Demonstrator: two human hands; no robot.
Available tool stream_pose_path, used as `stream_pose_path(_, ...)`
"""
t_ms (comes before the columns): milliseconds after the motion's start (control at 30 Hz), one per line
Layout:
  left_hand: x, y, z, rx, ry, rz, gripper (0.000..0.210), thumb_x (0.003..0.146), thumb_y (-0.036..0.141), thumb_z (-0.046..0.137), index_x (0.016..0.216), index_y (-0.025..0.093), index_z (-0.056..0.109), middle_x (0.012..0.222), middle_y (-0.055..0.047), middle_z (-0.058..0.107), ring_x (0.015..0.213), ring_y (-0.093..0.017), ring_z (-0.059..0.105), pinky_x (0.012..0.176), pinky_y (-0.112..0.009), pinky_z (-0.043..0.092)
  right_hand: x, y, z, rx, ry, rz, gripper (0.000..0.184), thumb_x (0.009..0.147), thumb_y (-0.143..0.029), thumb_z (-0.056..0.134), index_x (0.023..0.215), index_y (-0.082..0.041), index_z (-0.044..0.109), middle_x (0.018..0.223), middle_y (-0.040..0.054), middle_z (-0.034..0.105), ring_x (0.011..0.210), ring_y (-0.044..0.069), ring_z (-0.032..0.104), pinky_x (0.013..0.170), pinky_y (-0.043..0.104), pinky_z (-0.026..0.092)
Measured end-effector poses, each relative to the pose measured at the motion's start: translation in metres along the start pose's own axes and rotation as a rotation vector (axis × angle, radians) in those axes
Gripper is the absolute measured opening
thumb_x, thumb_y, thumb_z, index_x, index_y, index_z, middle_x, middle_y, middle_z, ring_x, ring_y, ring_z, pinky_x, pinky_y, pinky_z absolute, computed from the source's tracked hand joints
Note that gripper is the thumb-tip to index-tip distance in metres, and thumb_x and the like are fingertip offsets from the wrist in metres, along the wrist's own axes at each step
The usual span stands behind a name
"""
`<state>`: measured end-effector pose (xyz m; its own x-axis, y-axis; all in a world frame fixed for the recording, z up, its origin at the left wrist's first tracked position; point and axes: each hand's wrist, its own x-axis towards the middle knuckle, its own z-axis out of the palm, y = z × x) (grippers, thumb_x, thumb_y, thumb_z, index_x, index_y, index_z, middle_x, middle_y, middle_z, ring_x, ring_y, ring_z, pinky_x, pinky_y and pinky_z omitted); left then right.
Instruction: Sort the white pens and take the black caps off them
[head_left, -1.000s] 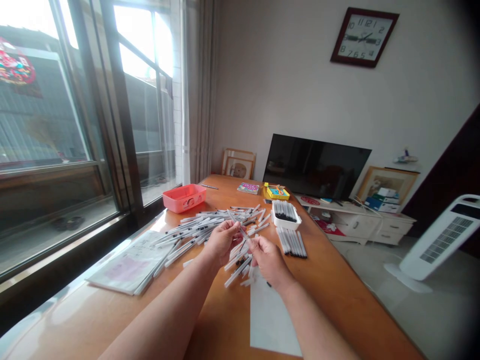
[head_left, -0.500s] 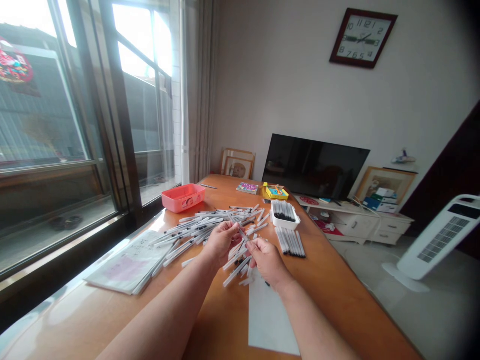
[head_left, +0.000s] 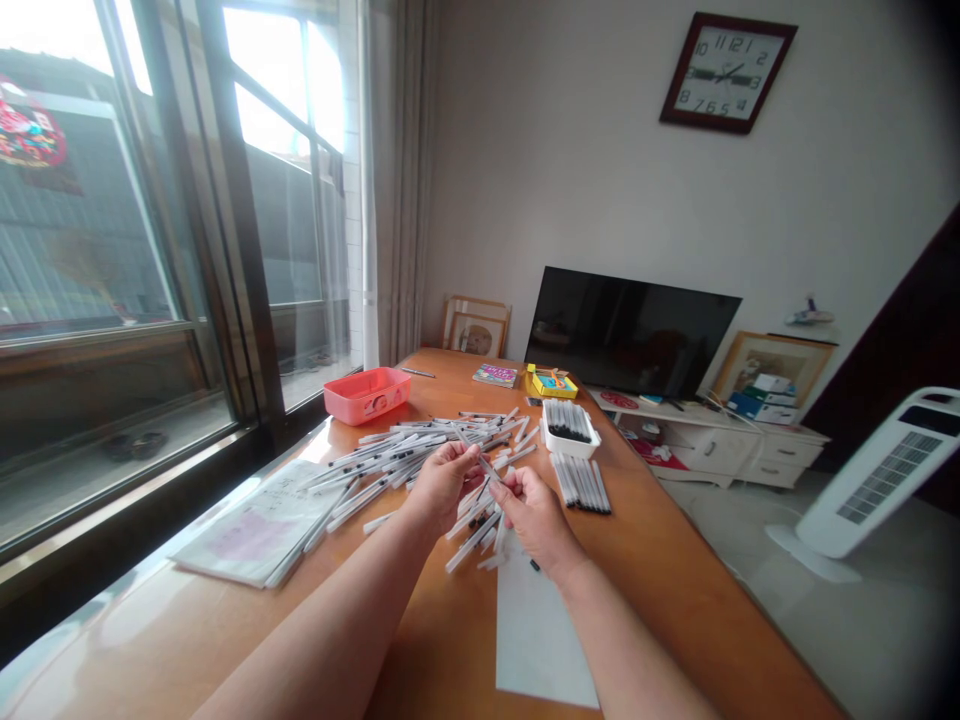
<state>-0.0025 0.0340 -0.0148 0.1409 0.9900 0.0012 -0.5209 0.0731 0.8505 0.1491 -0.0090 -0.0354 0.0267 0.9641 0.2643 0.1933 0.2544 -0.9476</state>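
Containers first: white rectangular tray (head_left: 572,438) at far right of the table (head_left: 675,580) holds a packed row of pens, dark ends up. Pink plastic bin (head_left: 367,394), rounded corners, sits far left near the window; contents not visible from this angle. Yellow box (head_left: 555,383) further back, beside a small colourful booklet (head_left: 496,375).

Materials: table is glossy orange-brown wood, reflecting window light on the left. Loose pile of pens (head_left: 420,455) spreads across the middle, thin white cylinders with dark tips or caps, lying at mixed angles. Neat row of finished pens (head_left: 581,484) lies flat just near of the tray, parallel. White sheet (head_left: 541,635) lies flat near centre-right; stack of printed papers (head_left: 259,525) near left.

Hands: both forearms reach in from the near edge, meeting over the near end of the pile. Left hand (head_left: 442,480) is curled, fingertips pinched on the upper end of one pen (head_left: 487,466). Right hand (head_left: 534,515) is curled too, thumb and forefinger pinching the lower end of that same pen. Pen is held tilted, raised just above the pile, between the two hands. Remaining fingers tucked together.
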Motion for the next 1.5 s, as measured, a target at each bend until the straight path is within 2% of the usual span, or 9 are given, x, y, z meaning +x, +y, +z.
stream_pose_path(133,0.000,0.000,0.001,0.002,0.016,-0.016,0.033,0.073,0.033,0.085,0.083,0.016,0.059,0.085,-0.007,0.072,0.064,-0.011,0.063,0.066,-0.024,0.051,-0.002,-0.003,0.000,-0.057,-0.076,0.058,0.042,0.092,-0.060,0.052,0.081,-0.020,0.059,0.065,-0.0013,0.062,0.047,0.013,0.049,0.050,0.027,0.038)
stream_pose_path(367,0.001,-0.002,0.001,0.041,0.106,0.020,0.041,0.071,0.040,0.086,0.078,0.018,0.052,0.076,-0.004,0.070,0.056,-0.007,0.057,0.058,-0.021,0.045,0.001,-0.001,-0.003,-0.355,0.039,-0.182,0.020,0.087,-0.039,0.065,0.078,-0.022,0.061,0.071,0.0012,0.065,0.066,0.018,0.057,0.062,0.028,0.041)
stream_pose_path(600,0.009,-0.002,-0.010,0.049,0.207,0.071,0.046,0.067,0.040,0.088,0.076,0.019,0.048,0.061,0.002,0.059,0.051,-0.007,0.052,0.054,-0.020,0.043,0.004,0.010,-0.007,-0.359,0.068,-0.162,0.022,0.087,-0.040,0.061,0.075,-0.023,0.057,0.068,-0.0002,0.061,0.064,0.017,0.054,0.061,0.028,0.041)
stream_pose_path(700,0.008,-0.002,-0.008,0.079,0.205,0.060,0.040,0.072,0.038,0.085,0.078,0.018,0.051,0.068,-0.001,0.064,0.054,-0.008,0.056,0.057,-0.021,0.047,0.005,0.015,-0.006,-0.229,0.060,-0.024,0.026,0.086,-0.045,0.062,0.076,-0.022,0.056,0.067,-0.0007,0.061,0.057,0.015,0.054,0.056,0.027,0.041)
stream_pose_path(833,0.004,-0.005,-0.003,0.061,0.118,-0.012,0.030,0.079,0.032,0.080,0.081,0.017,0.053,0.082,-0.006,0.071,0.058,-0.008,0.060,0.062,-0.022,0.051,0.005,0.010,-0.003,0.188,0.049,0.188,0.031,0.081,-0.048,0.068,0.088,-0.020,0.056,0.084,0.0043,0.070,0.060,0.015,0.063,0.049,0.024,0.040)
stream_pose_path(933,0.001,-0.005,0.000,0.005,0.024,-0.093,0.028,0.079,0.027,0.079,0.083,0.017,0.054,0.082,-0.007,0.070,0.063,-0.011,0.065,0.064,-0.024,0.053,0.006,0.003,-0.003,0.367,0.074,0.224,0.037,0.073,-0.044,0.078,0.090,-0.020,0.055,0.083,0.0044,0.071,0.064,0.014,0.065,0.053,0.023,0.046)
stream_pose_path(1067,-0.001,-0.001,0.000,-0.051,0.015,-0.101,0.028,0.079,0.024,0.080,0.082,0.017,0.053,0.083,-0.007,0.070,0.066,-0.012,0.067,0.067,-0.025,0.055,0.007,-0.002,-0.008,0.410,0.092,0.250,0.039,0.070,-0.040,0.082,0.086,-0.019,0.053,0.079,0.0031,0.071,0.061,0.012,0.064,0.053,0.021,0.048)
stream_pose_path(1267,0.010,0.011,-0.012,-0.008,0.168,0.076,0.031,0.077,0.030,0.081,0.083,0.017,0.053,0.087,-0.006,0.070,0.066,-0.010,0.064,0.065,-0.022,0.052,0.009,0.000,-0.018,0.362,0.143,0.211,0.035,0.071,-0.035,0.079,0.087,-0.020,0.052,0.072,0.0006,0.068,0.056,0.012,0.062,0.048,0.020,0.045)
stream_pose_path(1500,0.027,0.022,-0.042,0.456,0.425,0.415,0.043,0.078,0.057,0.069,0.093,0.018,0.062,0.080,-0.003,0.067,0.067,-0.013,0.059,0.065,-0.025,0.046,0.014,0.017,-0.034,-0.026,0.366,0.083,0.024,0.075,-0.037,0.070,0.083,-0.022,0.052,0.067,-0.0025,0.063,0.053,0.017,0.064,0.049,0.026,0.045)
